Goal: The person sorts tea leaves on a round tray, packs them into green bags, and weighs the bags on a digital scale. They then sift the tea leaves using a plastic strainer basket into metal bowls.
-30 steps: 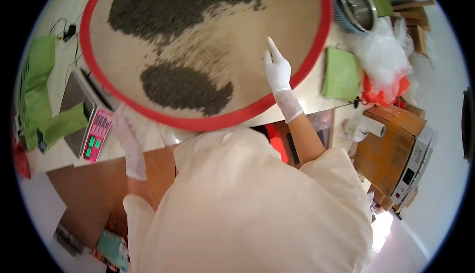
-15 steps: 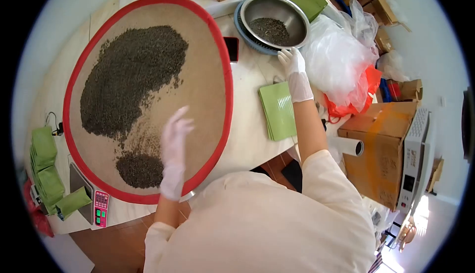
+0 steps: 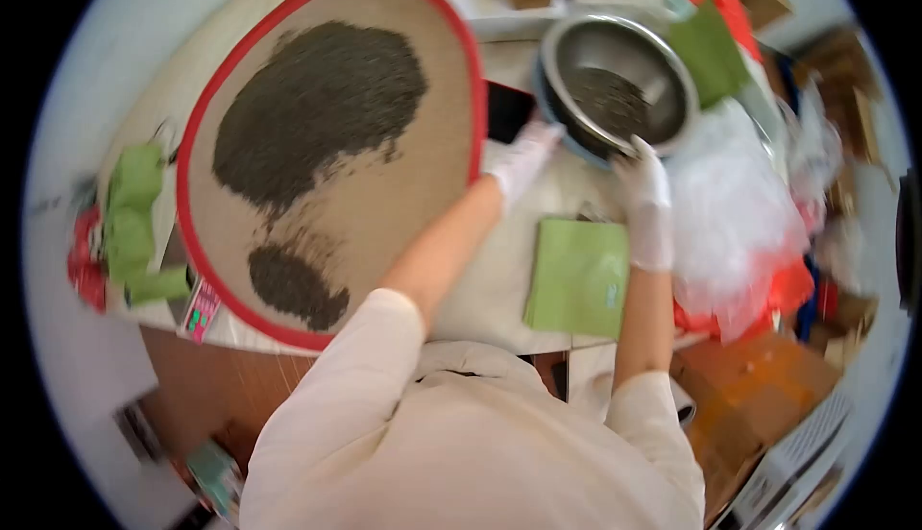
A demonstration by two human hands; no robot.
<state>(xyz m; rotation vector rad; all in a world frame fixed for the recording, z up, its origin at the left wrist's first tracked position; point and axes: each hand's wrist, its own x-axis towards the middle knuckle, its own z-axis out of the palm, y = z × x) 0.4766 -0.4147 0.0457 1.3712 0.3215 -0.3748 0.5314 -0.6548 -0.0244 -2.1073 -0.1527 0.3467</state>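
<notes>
A steel bowl (image 3: 672,64) with dark loose leaves (image 3: 605,98) in its bottom sits in a blue basket (image 3: 547,98). My right hand (image 3: 645,184), in a white glove, is at the bowl's near rim, its fingers closed on that rim. At the basket's near left side is my gloved left hand (image 3: 526,157), blurred, its fingertips touching or close to it; their grip is hidden. A round tray (image 3: 423,194) with a red edge lies to the left, bearing a large dark heap (image 3: 317,98) and a smaller one (image 3: 293,285).
Green pouches (image 3: 578,276) lie below the bowl, and a black phone (image 3: 507,110) is between tray and basket. Clear plastic bags (image 3: 730,204) stand at the right above a cardboard box (image 3: 749,386). More green pouches (image 3: 134,208) and a scale (image 3: 200,311) are at the far left.
My left hand has moved from over the tray to the blue basket. My right hand has come onto the bowl's near rim. The view has shifted.
</notes>
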